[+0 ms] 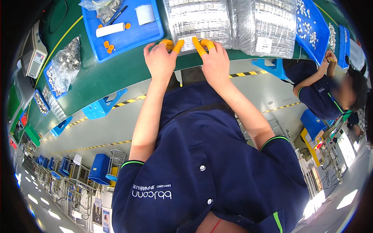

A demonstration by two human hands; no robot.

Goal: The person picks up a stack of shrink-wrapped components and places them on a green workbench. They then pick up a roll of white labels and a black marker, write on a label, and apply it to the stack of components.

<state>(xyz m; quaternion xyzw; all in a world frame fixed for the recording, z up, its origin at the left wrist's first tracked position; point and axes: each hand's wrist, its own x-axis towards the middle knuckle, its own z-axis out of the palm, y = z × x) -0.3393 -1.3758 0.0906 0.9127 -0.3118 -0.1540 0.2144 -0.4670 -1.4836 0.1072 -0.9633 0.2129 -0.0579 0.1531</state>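
Observation:
A white label (188,43) lies against the near edge of a clear-wrapped stack of trays (198,19) holding rows of small pale parts. My left hand (161,60) has its thumb and fingers closed at the label's left end. At the right end, my right hand (215,64) grips it with thumb and fingers. Orange-yellow finger cots cover several fingertips on both hands. Whether the label is fully stuck down is hidden by the fingers.
Left of the stack stands a blue tray (134,46) with a white roll (110,30), a black pen, tape and orange finger cots. Another wrapped stack (268,23) bears a white label. A bag of metal parts (68,58) sits far left. A co-worker (322,89) works at right.

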